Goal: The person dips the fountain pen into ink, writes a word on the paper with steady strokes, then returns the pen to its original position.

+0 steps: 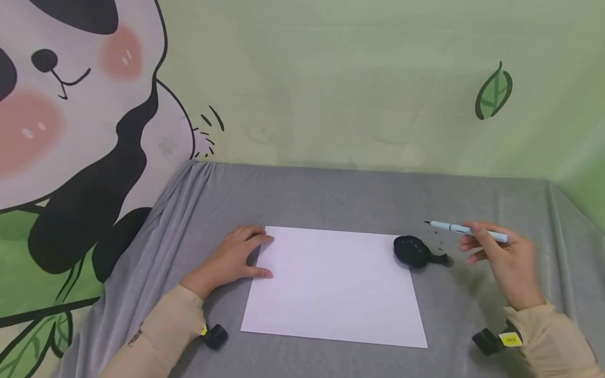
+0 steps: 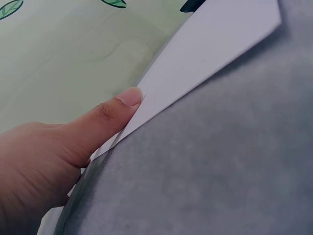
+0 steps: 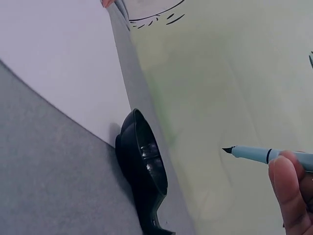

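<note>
A blank white sheet of paper [image 1: 331, 286] lies on the grey cloth. My left hand [image 1: 233, 257] rests on its left edge, thumb and fingers spread apart; the left wrist view has the thumb [image 2: 110, 115] lying along the paper's edge. My right hand [image 1: 510, 257] pinches a light blue fountain pen [image 1: 454, 227] between thumb and fingers, above the cloth to the right of the sheet. The dark nib [image 3: 228, 150] points left, away from the hand. A black shallow dish with a short handle [image 1: 412, 252] sits over the paper's upper right corner, with a glossy inside.
Small dark specks [image 1: 440, 243] dot the grey cloth [image 1: 331, 194] near the dish's handle. Behind the table hangs a pale green backdrop [image 1: 331, 94] with a cartoon panda [image 1: 85, 126] on the left. Each wrist wears a small black camera [image 1: 216, 337].
</note>
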`<control>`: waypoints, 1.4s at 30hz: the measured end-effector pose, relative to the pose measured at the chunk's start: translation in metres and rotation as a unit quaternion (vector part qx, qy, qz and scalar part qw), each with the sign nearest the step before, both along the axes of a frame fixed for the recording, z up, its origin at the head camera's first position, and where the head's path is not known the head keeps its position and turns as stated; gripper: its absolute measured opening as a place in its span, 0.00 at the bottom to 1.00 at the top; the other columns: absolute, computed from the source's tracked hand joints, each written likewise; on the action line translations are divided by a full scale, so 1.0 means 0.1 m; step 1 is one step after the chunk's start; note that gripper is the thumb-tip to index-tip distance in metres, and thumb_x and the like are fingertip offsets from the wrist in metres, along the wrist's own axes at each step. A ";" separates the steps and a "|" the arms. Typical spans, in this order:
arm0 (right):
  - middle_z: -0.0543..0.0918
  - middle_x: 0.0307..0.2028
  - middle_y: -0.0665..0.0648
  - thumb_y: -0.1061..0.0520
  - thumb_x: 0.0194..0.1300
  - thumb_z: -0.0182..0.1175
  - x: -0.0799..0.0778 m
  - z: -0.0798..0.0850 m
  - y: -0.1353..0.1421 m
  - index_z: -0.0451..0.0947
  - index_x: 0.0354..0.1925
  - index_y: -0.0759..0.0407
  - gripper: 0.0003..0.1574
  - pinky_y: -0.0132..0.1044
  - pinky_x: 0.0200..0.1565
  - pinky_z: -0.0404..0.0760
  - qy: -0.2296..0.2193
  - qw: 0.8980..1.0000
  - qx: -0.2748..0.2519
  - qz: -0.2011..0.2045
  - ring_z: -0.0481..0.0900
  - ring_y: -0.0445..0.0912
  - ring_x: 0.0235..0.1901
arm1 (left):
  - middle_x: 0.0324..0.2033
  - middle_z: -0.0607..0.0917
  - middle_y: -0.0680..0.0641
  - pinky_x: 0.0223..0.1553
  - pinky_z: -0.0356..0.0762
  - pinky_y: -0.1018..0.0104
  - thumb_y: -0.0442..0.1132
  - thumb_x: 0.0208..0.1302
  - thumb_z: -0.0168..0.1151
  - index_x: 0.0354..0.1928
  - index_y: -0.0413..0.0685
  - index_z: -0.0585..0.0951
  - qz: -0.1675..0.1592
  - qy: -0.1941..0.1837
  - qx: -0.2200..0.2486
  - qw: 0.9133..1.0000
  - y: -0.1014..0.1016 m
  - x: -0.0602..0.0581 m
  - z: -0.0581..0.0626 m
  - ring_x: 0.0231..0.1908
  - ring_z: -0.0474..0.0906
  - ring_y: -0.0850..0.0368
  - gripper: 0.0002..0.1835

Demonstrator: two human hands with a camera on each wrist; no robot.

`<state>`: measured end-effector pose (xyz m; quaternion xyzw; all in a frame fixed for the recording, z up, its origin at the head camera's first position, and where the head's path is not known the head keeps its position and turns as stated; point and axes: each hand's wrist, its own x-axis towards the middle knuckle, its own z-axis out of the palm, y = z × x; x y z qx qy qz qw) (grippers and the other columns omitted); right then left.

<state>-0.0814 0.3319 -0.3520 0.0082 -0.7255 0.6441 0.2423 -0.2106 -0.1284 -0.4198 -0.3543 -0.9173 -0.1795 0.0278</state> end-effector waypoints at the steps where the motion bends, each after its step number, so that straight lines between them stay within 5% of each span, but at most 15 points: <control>1: 0.88 0.25 0.50 0.65 0.66 0.58 -0.01 0.00 0.00 0.83 0.43 0.67 0.10 0.30 0.20 0.80 -0.004 1.000 0.002 0.003 0.85 0.38 0.24 | 0.59 0.74 0.42 0.63 0.64 0.42 0.58 0.44 0.75 0.61 0.48 0.76 0.000 -0.001 0.000 1.000 0.00 0.00 0.00 0.62 0.68 0.42 0.41; 11: 0.86 0.22 0.49 0.65 0.61 0.63 -0.05 -0.01 -0.08 0.84 0.36 0.60 0.05 0.31 0.22 0.81 -0.049 0.999 0.008 -0.010 0.83 0.38 0.20 | 0.59 0.74 0.42 0.63 0.64 0.42 0.57 0.45 0.75 0.61 0.47 0.76 0.003 -0.008 -0.002 1.000 0.01 0.00 0.00 0.62 0.68 0.42 0.41; 18: 0.83 0.18 0.48 0.62 0.61 0.65 -0.06 -0.12 -0.11 0.82 0.32 0.56 0.02 0.31 0.19 0.80 -0.086 0.994 0.024 -0.061 0.80 0.38 0.15 | 0.60 0.74 0.42 0.63 0.64 0.42 0.58 0.45 0.75 0.61 0.48 0.75 0.007 -0.017 -0.007 1.000 0.03 0.00 0.01 0.62 0.67 0.42 0.41; 29: 0.77 0.13 0.44 0.57 0.63 0.64 -0.09 -0.36 -0.20 0.79 0.31 0.65 0.11 0.31 0.13 0.75 -0.122 0.980 0.071 -0.139 0.74 0.37 0.10 | 0.59 0.74 0.42 0.63 0.64 0.43 0.57 0.45 0.75 0.61 0.48 0.75 -0.002 -0.019 0.002 1.000 0.02 0.00 0.01 0.62 0.67 0.42 0.40; 36: 0.76 0.13 0.44 0.57 0.65 0.62 -0.10 -0.43 -0.24 0.77 0.34 0.71 0.15 0.31 0.12 0.73 -0.131 0.979 0.073 -0.139 0.73 0.36 0.09 | 0.59 0.74 0.42 0.63 0.64 0.42 0.57 0.44 0.75 0.60 0.48 0.76 -0.003 -0.014 0.003 1.000 0.01 0.00 0.01 0.62 0.68 0.42 0.41; 42: 0.78 0.14 0.44 0.57 0.65 0.62 -0.12 -0.44 -0.22 0.79 0.32 0.64 0.10 0.30 0.13 0.74 -0.135 0.982 0.064 -0.112 0.74 0.36 0.12 | 0.59 0.74 0.42 0.63 0.64 0.42 0.57 0.44 0.75 0.60 0.48 0.76 -0.003 -0.010 0.004 1.000 0.01 0.01 0.02 0.61 0.68 0.42 0.40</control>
